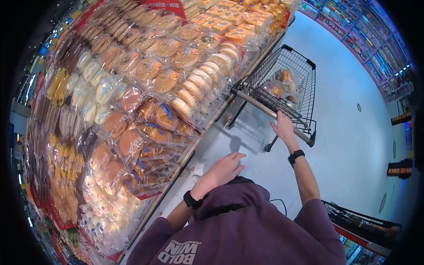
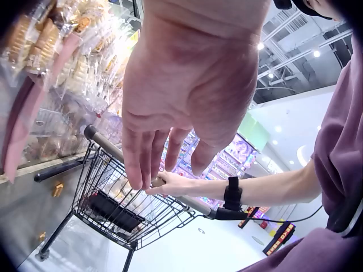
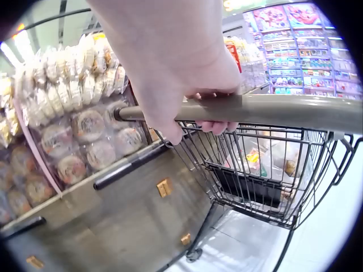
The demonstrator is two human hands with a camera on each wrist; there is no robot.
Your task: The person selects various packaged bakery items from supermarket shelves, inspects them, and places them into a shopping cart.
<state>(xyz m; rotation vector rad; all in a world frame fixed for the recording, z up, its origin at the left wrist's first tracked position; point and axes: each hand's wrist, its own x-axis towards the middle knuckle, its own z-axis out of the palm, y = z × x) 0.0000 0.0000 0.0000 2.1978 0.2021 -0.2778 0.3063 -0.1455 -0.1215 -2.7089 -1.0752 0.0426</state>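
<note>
My right hand (image 1: 283, 126) grips the handle (image 1: 256, 104) of a black wire shopping cart (image 1: 304, 66); in the right wrist view the fingers of this hand (image 3: 181, 85) curl round the bar (image 3: 295, 112). Relaxed and holding nothing, my left hand (image 1: 221, 171) hangs in front of the body, between the bread display and the cart. The left wrist view shows that hand (image 2: 187, 85) with its fingers pointing down. Several clear-wrapped packages (image 1: 286, 84) lie inside the cart basket.
A long display of bagged breads and pastries (image 1: 128, 141) slopes along the left, its edge (image 1: 176, 172) close to the left hand. Pale floor (image 1: 344, 110) lies right of the cart. Lit shelves (image 1: 366, 35) stand at the far right, and a dark-topped case (image 1: 362, 221) at lower right.
</note>
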